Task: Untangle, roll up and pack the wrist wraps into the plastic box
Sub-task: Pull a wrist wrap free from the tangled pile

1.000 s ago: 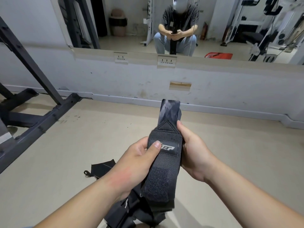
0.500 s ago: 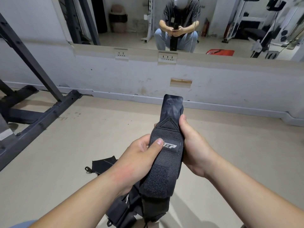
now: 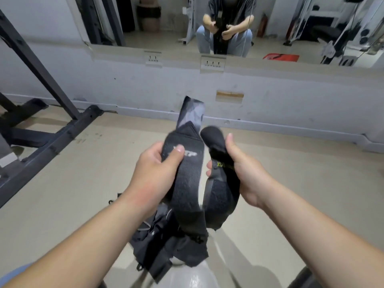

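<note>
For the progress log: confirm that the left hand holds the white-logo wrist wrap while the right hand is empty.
Not quite: the right hand is not empty. The head view shows it gripping a second black wrist wrap with yellow-green lettering. The left hand does hold the white-logo wrist wrap.

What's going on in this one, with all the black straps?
A person facing a gym mirror is sorting black wrist wraps. The left hand grips a wrap with a white logo; the right hand grips a second wrap with yellow-green lettering, held apart from it. Below them hangs a tangle of black straps. Nothing is rolled yet.
</note>
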